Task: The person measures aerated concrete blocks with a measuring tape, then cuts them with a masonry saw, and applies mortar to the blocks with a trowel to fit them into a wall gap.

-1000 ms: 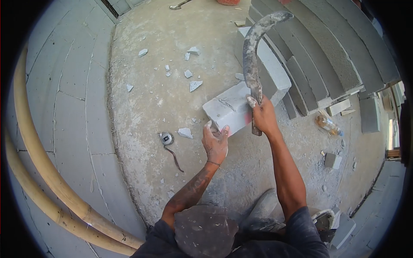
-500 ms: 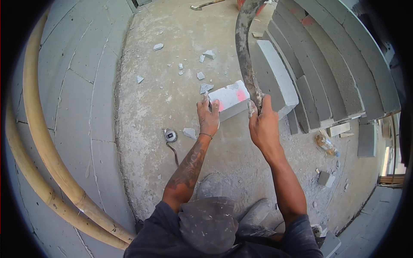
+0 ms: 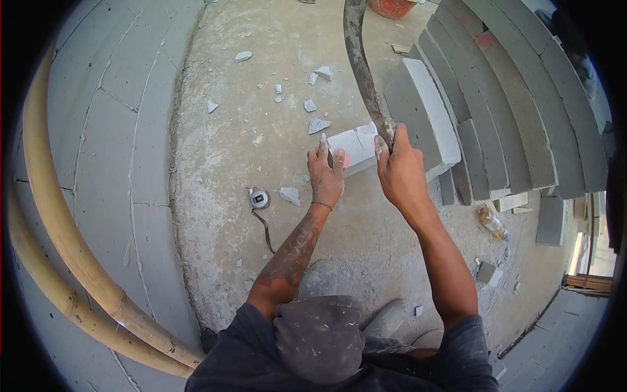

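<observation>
A short pale aerated concrete block (image 3: 353,145) with pink marks lies at mid-floor. My left hand (image 3: 325,173) grips its left end, thumb on the near side and fingers at the far corner. My right hand (image 3: 403,171) is wrapped round the lower end of a long, dark, mottled blade-like tool (image 3: 360,62), which looks curved in this view and extends away from me. The tool's held end overlaps the block's right end. Pale chips such as a larger shard (image 3: 318,126) lie just beyond the block.
A large block (image 3: 424,111) stands right of the tool, beside stacked grey blocks (image 3: 516,98). A tape measure (image 3: 259,198) and a plastic bottle (image 3: 492,222) lie on the floor. Bamboo poles (image 3: 72,215) run along the left block wall (image 3: 124,130). A red bucket (image 3: 392,6) is at the back.
The tool's far end has shifted left in view, and its held end sits slightly higher. My left hand and the block appear a little further right, while the camera view has shifted slightly.
</observation>
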Motion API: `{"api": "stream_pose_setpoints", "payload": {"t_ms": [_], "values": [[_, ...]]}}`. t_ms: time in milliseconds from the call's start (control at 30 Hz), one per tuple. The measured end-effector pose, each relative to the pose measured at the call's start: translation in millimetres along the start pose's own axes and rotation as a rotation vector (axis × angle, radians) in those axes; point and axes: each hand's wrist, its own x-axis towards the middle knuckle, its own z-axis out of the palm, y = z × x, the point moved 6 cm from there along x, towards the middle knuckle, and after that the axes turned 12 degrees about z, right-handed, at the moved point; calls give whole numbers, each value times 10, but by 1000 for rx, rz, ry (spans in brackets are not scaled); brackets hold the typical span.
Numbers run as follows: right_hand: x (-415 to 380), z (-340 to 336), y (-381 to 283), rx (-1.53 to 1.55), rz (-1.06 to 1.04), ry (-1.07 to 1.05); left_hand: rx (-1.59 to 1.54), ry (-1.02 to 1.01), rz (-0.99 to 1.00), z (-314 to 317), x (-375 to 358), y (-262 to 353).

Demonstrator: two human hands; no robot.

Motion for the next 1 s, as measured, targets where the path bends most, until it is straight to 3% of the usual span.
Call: {"api": "stream_pose_setpoints", "payload": {"t_ms": [67,167,267,400,500,600,800,867,900,1000], "values": [[28,208,320,-50,-21,22,1,-14,-7,28,0,-17],[70,392,558,-132,48,-133,9,8,18,28,8,0],[-33,188,348,-54,13,-57,15,-6,-7,39,17,-39],[-137,-26,137,137,124,-26,-1,-2,-10,17,-5,-21],[-166,432,743,-100,87,-105,0,-16,-1,39,7,-34],[-198,371,732,-141,77,-92,1,-1,-11,35,17,3],[-299,-101,258,188,146,33,25,-38,-31,36,7,-71],[-344,70,460,68,70,56,11,-12,-26,26,28,-38],[-320,381,782,-131,99,-80,8,-17,-12,33,4,-20],[-336,361,807,-113,92,-115,10,6,7,38,53,-35]]}}
